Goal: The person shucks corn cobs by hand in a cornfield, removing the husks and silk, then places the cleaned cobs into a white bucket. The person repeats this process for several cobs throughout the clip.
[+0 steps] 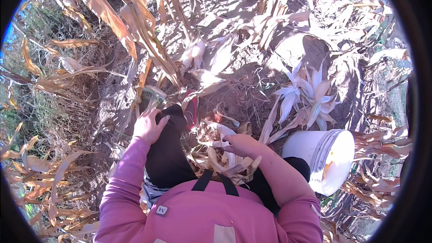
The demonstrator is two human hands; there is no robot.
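Husking looks like the step in hand: the right hand (240, 143) closes on pale dry corn husks (220, 150), just left of the white bucket (326, 157). Farther left of the bucket, the left hand (148, 126) rests curled on the dark trouser knee (173, 117). Next probably calls for peeling leaves apart.

A dry corn ear (225, 146), wrapped in pale, papery husks, lies low between the person's knees, partly peeled with its leaves splayed and curled. The right hand (240, 144) grips its husks; the left hand (148, 126) rests on the dark-trousered knee (168, 146).
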